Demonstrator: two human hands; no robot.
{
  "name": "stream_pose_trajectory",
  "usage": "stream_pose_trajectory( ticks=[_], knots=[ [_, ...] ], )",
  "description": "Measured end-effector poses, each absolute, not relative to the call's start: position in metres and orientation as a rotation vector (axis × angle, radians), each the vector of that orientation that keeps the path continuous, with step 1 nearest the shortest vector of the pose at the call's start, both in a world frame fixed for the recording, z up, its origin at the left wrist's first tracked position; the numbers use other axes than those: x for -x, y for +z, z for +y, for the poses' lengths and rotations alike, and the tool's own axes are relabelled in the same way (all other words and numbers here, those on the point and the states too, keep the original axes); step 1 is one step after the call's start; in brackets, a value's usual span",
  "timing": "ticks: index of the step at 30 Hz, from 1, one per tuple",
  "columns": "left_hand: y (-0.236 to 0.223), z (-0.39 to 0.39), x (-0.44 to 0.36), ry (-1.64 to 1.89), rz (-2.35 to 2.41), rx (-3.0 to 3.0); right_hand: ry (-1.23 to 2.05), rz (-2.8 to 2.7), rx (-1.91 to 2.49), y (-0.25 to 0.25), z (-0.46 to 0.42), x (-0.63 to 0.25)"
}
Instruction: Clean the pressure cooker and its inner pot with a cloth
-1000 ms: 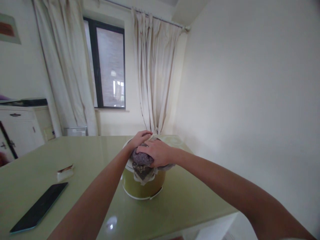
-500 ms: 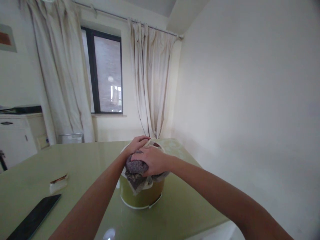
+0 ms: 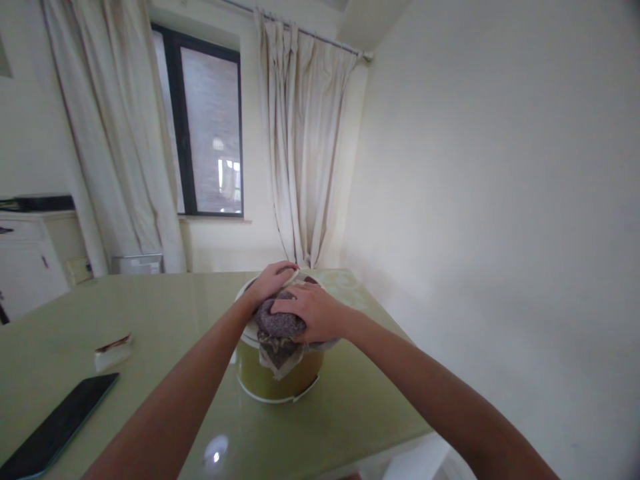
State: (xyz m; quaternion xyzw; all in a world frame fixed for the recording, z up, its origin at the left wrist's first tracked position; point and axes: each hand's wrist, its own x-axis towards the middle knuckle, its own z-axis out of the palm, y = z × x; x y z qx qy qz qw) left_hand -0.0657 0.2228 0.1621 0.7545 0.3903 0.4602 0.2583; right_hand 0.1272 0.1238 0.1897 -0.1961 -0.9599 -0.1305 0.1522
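In the head view, a round yellow-green container [image 3: 277, 383] with a white base edge stands on the table. Bunched fabric lies on its top: a fuzzy grey-purple cloth [image 3: 280, 323] and, hanging over the near side, a patterned cloth corner [image 3: 280, 360]. My right hand [image 3: 317, 312] presses on the grey cloth with its fingers curved round it. My left hand [image 3: 270, 280] lies over the top from the left side, its fingers stretched out towards the right. What is under my palms is hidden.
The glossy green table [image 3: 165, 320] has its right edge near a white wall [image 3: 475, 220]. On the left lie a dark flat tablet-like slab [image 3: 60, 423] and a small white packet [image 3: 113, 352]. Curtains [image 3: 310, 147], a window [image 3: 210, 127] and a white cabinet [image 3: 30, 257] stand behind.
The camera view has tilted down and shifted slightly. Both hands stay on the bunched fabric; my right hand's fingers have shifted a little on the grey cloth.
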Motion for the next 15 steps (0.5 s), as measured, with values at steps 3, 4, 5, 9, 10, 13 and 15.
stream_pose_trajectory(
  ticks=[3,4,5,9,10,13,15],
  knots=[
    [0.164,0.220,0.066,1.254,1.069,-2.050,-0.375,-2.561,0.602,0.168,0.117,-0.130],
    [0.164,0.218,0.066,1.254,1.068,-2.045,-0.376,-2.457,0.620,0.156,0.113,-0.134],
    [0.164,0.216,0.066,1.253,1.066,-2.034,-0.377,-2.344,0.627,0.141,0.108,-0.139],
    [0.163,0.210,0.064,1.253,1.104,-1.957,-0.324,-1.975,0.604,0.060,0.086,-0.160],
    [0.163,0.209,0.064,1.251,1.114,-1.948,-0.290,-1.891,0.636,0.036,0.081,-0.164],
    [0.165,0.207,0.063,1.257,1.132,-1.930,-0.076,-1.774,0.781,-0.035,0.068,-0.173],
    [0.166,0.206,0.062,1.264,1.136,-1.914,0.117,-1.667,0.916,-0.073,0.063,-0.177]
  ],
)
